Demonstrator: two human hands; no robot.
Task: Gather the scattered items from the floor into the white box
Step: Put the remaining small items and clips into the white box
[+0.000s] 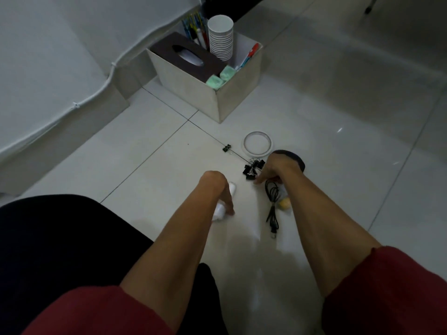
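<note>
The white box stands on the floor ahead, holding a brown tissue box, stacked paper cups, pens and green packets. My left hand curls its fingers round a small white object lying on the tiles; another white piece shows beside the hand. My right hand reaches down next to a pile of black binder clips, its fingers bent over a black cable; whether it grips anything is hidden. A yellow item lies by my right forearm. A clear tape ring and one lone binder clip lie farther out.
A grey wall with a white cable run rises on the left, close behind the box. A dark object sits under my right hand. My dark-clothed knee fills the lower left. Pale floor tiles stretch to the right.
</note>
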